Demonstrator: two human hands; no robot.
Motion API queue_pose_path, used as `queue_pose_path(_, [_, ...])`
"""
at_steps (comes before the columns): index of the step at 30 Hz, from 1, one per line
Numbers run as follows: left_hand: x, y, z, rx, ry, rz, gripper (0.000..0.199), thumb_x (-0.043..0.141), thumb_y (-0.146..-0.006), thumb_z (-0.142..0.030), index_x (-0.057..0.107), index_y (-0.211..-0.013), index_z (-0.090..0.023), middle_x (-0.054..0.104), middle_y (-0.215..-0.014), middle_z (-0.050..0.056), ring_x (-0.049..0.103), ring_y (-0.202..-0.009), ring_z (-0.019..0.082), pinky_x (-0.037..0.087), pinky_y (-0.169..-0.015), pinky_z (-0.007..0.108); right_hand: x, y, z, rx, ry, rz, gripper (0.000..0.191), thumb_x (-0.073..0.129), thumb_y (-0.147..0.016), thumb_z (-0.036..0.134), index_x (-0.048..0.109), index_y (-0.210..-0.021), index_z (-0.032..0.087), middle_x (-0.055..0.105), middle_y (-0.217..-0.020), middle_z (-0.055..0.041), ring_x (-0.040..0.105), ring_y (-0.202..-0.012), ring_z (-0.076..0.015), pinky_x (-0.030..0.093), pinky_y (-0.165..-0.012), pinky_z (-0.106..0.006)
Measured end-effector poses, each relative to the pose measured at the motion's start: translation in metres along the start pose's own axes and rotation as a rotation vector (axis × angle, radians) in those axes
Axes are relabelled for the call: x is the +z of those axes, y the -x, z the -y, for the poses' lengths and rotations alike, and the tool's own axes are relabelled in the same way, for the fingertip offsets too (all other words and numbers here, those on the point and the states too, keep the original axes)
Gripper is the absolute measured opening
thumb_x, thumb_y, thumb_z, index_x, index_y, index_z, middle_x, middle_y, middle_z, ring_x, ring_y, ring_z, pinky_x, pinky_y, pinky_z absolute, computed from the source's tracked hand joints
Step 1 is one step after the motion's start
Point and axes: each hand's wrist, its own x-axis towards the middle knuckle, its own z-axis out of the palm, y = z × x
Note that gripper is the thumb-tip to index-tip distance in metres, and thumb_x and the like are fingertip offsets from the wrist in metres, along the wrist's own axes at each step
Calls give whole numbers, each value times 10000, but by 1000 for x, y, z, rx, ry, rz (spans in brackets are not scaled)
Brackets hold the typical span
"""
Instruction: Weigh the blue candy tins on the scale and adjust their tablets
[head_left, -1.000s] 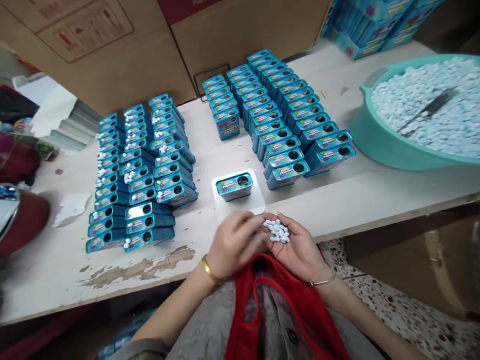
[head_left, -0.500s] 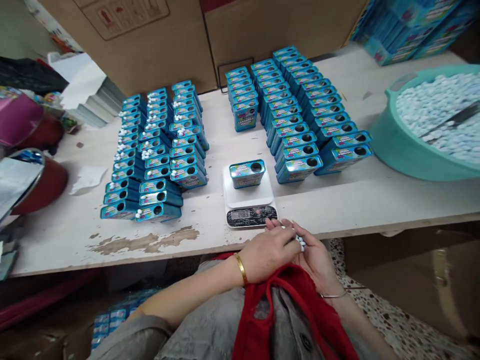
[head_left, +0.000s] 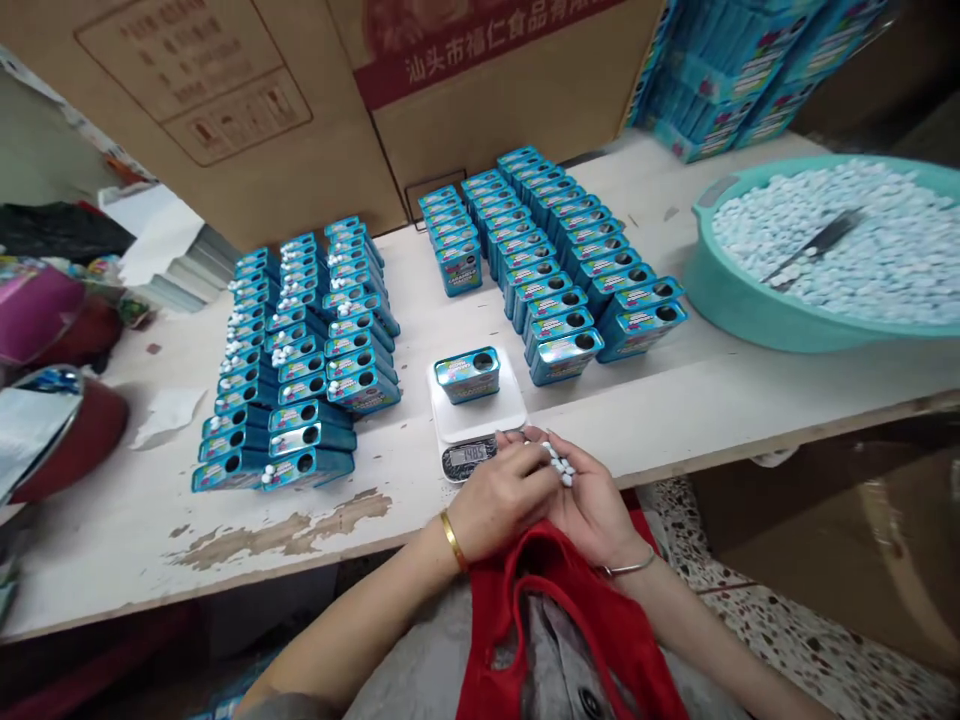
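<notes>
My right hand (head_left: pixel 596 505) is cupped palm up over my lap, by the table's front edge, with a small pile of white candies (head_left: pixel 559 466) in it. My left hand (head_left: pixel 504 497) reaches across it, fingers curled at the pile; what lies between its fingertips is hidden. Just beyond my hands, a white digital scale (head_left: pixel 512 408) shows digits on its display, part of its panel covered by my fingers. Upright on the scale stands a blue candy tin (head_left: pixel 472 385) with a round dark opening in its top.
Rows of blue tins (head_left: pixel 364 385) with white candies on many tops stand at left. More rows of tins (head_left: pixel 566 360) stand at right, beside a turquoise basin (head_left: pixel 739 310) of white candies holding a dark scoop-like tool (head_left: pixel 832 233). Cardboard boxes (head_left: pixel 480 130) line the back.
The view has shifted right and tilted up, so things sit further left and mostly lower. Both hands stay together at the candies, and the tin remains on the scale.
</notes>
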Motion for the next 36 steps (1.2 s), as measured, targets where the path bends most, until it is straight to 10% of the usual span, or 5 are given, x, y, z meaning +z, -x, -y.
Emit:
queue_pose_path(7, [-57,-33,40,-97,14,-365,55,545,-859,-149,598,-874,-153,575,-878,49,561,-819,110,474,-738,221,34,-13,14,-107,-67,66,301,370,-904,153,654,-814,108,724,-819,-94,695,-843,-162,565,-809,-302])
queue_pose_path(13, [-66,-45,71,-138,-190,-292,146,495,-898,-203,597,-989,-152,615,-954,69,566,-886,147,469,-800,285,28,-17,18,-112,-56,60,241,420,-885,161,658,-857,127,731,-908,-90,653,-1024,-195,521,-922,-340])
queue_pose_path(21, [-23,-23,19,-57,-230,14,340,479,-906,-258,491,-1218,-125,561,-1096,117,532,-938,191,480,-787,305,7,-10,16,-38,-90,7,252,419,-903,172,664,-947,135,738,-880,-49,691,-782,-107,567,-739,-216])
queue_pose_path(28, [41,-3,1,-74,-249,152,197,364,-932,-174,555,-965,-137,543,-958,68,510,-809,152,455,-643,245,-32,9,12,35,-10,-174,268,437,-880,167,660,-1029,155,727,-1002,-58,662,-993,-162,512,-929,-342])
queue_pose_path(36, [43,1,1,-145,-166,112,167,390,-910,-174,555,-938,-164,530,-1013,50,506,-829,140,443,-651,223,-33,8,9,27,-8,-209,229,462,-849,135,683,-905,141,739,-914,-54,677,-957,-177,534,-899,-342])
